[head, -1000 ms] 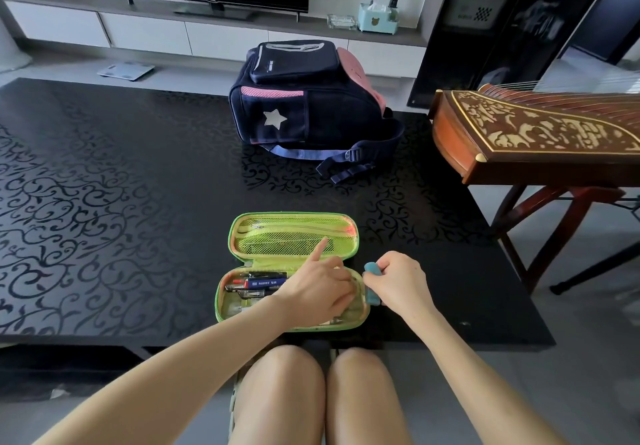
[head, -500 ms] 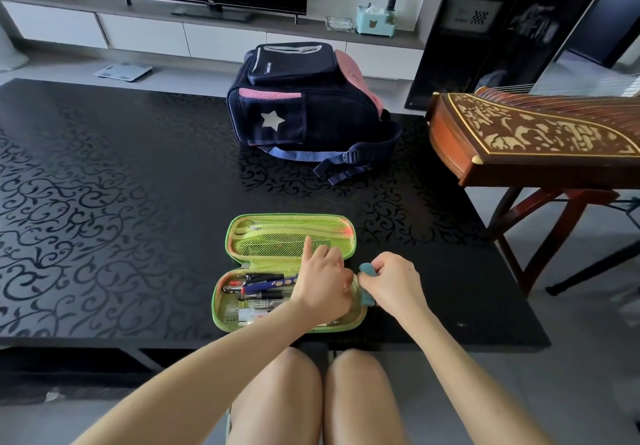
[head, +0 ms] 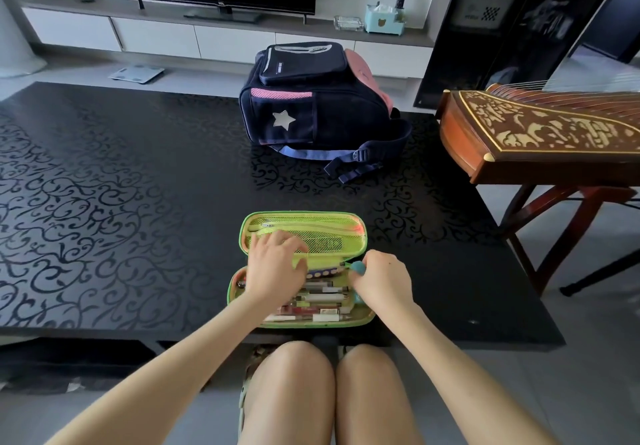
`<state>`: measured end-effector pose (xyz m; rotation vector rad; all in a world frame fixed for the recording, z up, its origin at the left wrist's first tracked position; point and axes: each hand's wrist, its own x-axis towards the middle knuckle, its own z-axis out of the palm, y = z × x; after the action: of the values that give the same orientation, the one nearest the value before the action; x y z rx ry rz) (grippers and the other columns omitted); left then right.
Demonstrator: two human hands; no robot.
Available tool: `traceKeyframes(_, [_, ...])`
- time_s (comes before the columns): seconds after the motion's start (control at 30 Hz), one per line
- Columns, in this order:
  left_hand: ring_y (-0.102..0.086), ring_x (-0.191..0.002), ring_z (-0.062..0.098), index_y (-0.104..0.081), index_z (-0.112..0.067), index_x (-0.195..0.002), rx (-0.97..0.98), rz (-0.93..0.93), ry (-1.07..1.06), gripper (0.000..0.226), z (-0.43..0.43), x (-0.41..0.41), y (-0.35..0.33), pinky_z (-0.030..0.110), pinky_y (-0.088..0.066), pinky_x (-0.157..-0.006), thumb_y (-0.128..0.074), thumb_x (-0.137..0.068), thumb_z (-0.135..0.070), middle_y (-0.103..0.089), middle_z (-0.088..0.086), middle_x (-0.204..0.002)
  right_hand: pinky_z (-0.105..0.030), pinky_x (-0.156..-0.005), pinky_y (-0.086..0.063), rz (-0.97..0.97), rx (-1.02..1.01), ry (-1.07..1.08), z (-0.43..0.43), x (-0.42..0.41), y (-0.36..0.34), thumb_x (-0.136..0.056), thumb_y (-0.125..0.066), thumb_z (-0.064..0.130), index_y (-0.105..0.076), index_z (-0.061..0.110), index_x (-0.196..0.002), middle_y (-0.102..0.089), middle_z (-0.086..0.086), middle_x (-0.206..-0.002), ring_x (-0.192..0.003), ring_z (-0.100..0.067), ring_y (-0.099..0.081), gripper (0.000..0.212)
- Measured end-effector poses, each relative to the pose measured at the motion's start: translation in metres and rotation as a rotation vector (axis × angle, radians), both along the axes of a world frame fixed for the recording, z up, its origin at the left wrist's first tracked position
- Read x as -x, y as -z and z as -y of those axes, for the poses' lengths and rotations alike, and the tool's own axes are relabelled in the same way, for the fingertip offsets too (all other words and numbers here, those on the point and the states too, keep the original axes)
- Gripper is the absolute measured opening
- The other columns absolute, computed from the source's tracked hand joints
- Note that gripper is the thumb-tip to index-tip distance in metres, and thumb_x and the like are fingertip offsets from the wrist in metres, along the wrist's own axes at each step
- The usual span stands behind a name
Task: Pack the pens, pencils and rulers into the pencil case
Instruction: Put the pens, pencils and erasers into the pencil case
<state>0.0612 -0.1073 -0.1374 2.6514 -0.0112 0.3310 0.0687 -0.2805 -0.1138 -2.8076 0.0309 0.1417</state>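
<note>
A lime-green pencil case lies open near the front edge of the black table. Its lower half holds several pens and pencils lying side by side. My left hand reaches over the case; its fingers curl on the mesh pocket of the lid and its thumb presses the green inner flap. At the case's right end my right hand pinches a teal zipper pull. My left wrist hides the left part of the pens.
A navy and pink backpack stands at the back of the table. To the right, a carved wooden zither sits on a stand beside the table edge. My knees are under the front edge.
My left hand has moved from the pens in the lower half up and left onto the lid and inner flap, uncovering the pens. My right hand stays on the teal pull.
</note>
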Motion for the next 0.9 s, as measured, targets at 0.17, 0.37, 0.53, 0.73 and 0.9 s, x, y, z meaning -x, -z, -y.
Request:
traceKeyframes(0.17, [-0.052,-0.109,0.030,-0.067,-0.020,-0.099,0.007,0.001,-0.133,0.019,-0.034,-0.008,0.002,0.050,-0.023,-0.111,-0.062,-0.082,-0.018,-0.061,0.006,-0.114,-0.025,-0.047,-0.033,0.020,0.025,0.069,0.013,0.009,-0.001,-0.086,-0.055,0.037,-0.051,0.015,-0.077,-0.062,0.001,-0.078,-0.067,-0.018,-0.057,0.024])
traceKeyframes(0.37, [-0.045,-0.118,0.032,-0.057,-0.020,-0.120,0.084,-0.058,-0.190,0.036,-0.051,-0.018,0.003,0.040,-0.035,-0.100,-0.057,-0.084,-0.018,-0.055,0.009,-0.126,-0.021,-0.044,-0.028,-0.073,-0.033,0.028,0.008,0.018,0.005,-0.084,-0.062,0.040,-0.043,0.016,-0.083,-0.053,0.003,-0.081,-0.072,-0.016,-0.052,0.031])
traceKeyframes(0.53, [-0.044,-0.121,0.030,-0.050,-0.021,-0.128,0.123,-0.146,-0.191,0.043,-0.057,-0.030,0.002,0.036,-0.038,-0.096,-0.053,-0.086,-0.018,-0.050,0.008,-0.133,-0.021,-0.050,-0.034,-0.083,-0.102,-0.025,0.009,0.022,0.003,-0.083,-0.064,0.039,-0.046,0.018,-0.084,-0.058,0.005,-0.087,-0.077,-0.015,-0.054,0.028])
traceKeyframes(0.73, [-0.049,-0.116,0.031,-0.047,-0.019,-0.131,0.174,-0.194,-0.173,0.043,-0.058,-0.039,-0.001,0.036,-0.041,-0.090,-0.049,-0.088,-0.018,-0.047,0.012,-0.135,-0.030,-0.061,-0.052,-0.279,-0.088,-0.096,0.013,0.015,-0.005,-0.082,-0.067,0.031,-0.064,0.013,-0.071,-0.062,0.000,-0.069,-0.063,-0.016,-0.059,0.021])
traceKeyframes(0.9, [-0.052,-0.112,0.030,-0.048,-0.019,-0.130,0.186,-0.195,-0.169,0.041,-0.058,-0.042,-0.002,0.032,-0.041,-0.084,-0.050,-0.088,-0.018,-0.046,0.011,-0.136,-0.030,-0.060,-0.053,-0.242,-0.101,-0.074,0.016,0.008,-0.012,-0.086,-0.060,0.031,-0.059,0.022,-0.057,-0.060,0.003,-0.061,-0.056,-0.013,-0.057,0.031])
